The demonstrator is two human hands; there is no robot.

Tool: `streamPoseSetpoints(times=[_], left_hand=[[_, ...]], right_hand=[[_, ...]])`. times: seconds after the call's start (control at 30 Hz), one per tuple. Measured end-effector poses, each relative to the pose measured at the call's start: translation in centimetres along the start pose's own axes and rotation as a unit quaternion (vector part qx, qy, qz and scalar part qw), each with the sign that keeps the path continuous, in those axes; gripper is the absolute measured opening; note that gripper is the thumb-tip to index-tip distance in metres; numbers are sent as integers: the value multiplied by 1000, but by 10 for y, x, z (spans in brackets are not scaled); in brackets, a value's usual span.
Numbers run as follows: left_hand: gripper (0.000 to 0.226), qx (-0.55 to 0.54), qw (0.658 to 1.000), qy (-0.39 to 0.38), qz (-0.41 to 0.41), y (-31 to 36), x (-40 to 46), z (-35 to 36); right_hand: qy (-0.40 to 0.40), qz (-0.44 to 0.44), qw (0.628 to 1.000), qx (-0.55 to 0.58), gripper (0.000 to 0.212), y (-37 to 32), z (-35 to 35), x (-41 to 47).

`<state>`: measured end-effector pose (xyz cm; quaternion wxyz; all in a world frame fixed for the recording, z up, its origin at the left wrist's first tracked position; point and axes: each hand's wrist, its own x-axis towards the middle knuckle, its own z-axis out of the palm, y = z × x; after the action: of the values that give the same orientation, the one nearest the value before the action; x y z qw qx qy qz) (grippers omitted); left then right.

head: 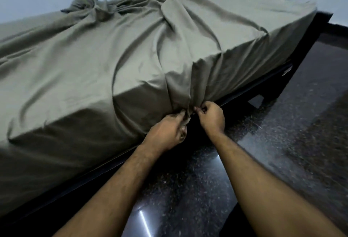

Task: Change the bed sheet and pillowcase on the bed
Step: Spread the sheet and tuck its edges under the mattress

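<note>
One olive sheet [116, 52] covers the whole mattress, creased in long folds that run toward the near corner, with a bunched heap at the far left. Under it the dark frame [278, 84] stands on a speckled black floor [263, 152]. At the corner's lower edge the left hand [167, 131] grips gathered sheet in curled fingers; just beside it the right hand [211, 116] pinches the hem, fingertips together.

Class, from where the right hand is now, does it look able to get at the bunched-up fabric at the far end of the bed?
Probably not: the right hand pinches the sheet at the near edge, and the bunched fabric lies across the whole bed.
</note>
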<state>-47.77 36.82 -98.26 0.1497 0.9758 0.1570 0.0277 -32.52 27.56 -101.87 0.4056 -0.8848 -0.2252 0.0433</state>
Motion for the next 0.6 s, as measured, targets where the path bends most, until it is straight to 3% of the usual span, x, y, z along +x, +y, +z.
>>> streamPoseSetpoints(times=[0.07, 0.13, 0.2, 0.27, 0.33, 0.47, 0.53, 0.6], left_hand=[[56, 19, 999, 8, 26, 2, 0, -3], [48, 60, 991, 90, 78, 16, 0, -8], [50, 86, 966, 194, 149, 33, 10, -17], [45, 153, 942, 244, 174, 41, 35, -28], [50, 190, 941, 241, 140, 46, 66, -43], [63, 221, 959, 151, 95, 64, 114, -57], [68, 222, 964, 124, 78, 76, 130, -59], [70, 242, 963, 102, 60, 85, 138, -59]], right_hand=[[8, -29, 997, -64, 24, 1, -1, 3], [46, -30, 992, -114, 18, 18, -13, 12], [98, 51, 988, -104, 16, 47, -35, 26], [142, 129, 980, -62, 16, 78, -56, 38], [172, 178, 969, -13, 17, 96, -65, 44], [217, 195, 953, 78, 6, 84, -55, 42], [261, 142, 945, 133, 27, 68, -44, 45], [269, 60, 947, 166, 34, 47, -34, 49]])
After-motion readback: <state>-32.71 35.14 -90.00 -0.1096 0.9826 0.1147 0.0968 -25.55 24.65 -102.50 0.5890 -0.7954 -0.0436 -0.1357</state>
